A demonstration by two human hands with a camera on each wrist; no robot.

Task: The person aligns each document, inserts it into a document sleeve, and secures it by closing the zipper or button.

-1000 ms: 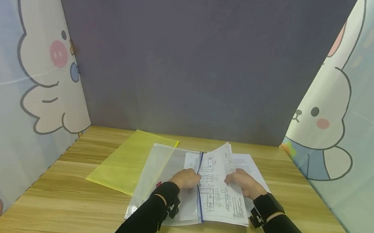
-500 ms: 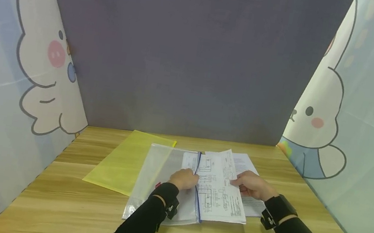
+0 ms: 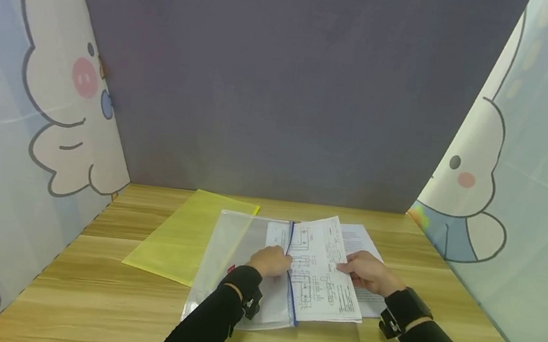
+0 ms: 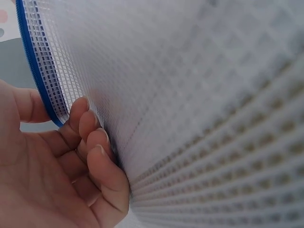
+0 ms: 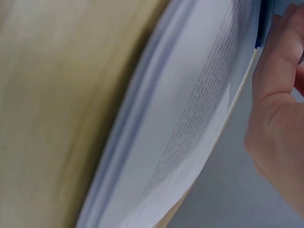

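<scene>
A clear mesh zipper pouch (image 3: 228, 244) with a blue zipper edge lies in front of me. At the middle of that edge my left hand (image 3: 270, 261) pinches the pouch; the left wrist view has its curled fingers (image 4: 97, 137) against the mesh (image 4: 190, 95) and the thumb by the blue zipper. A stack of papers (image 3: 313, 277) printed with technical drawings sits partly inside the pouch and sticks out to the right. My right hand (image 3: 370, 273) pinches the stack's right edge, which is raised a little. More text-printed paper (image 3: 359, 240) lies beneath, on the table.
A yellow folder (image 3: 172, 244) lies flat at the left, partly under the pouch. The wooden table (image 3: 90, 297) ends at a dark grey panel (image 3: 286, 90) behind. Cloth curtains with cartoon animals hang at both sides.
My right hand has moved slightly right and now grips the papers nearer their edge. The stack's tilt has shifted a little. My left hand stays at the zipper edge.
</scene>
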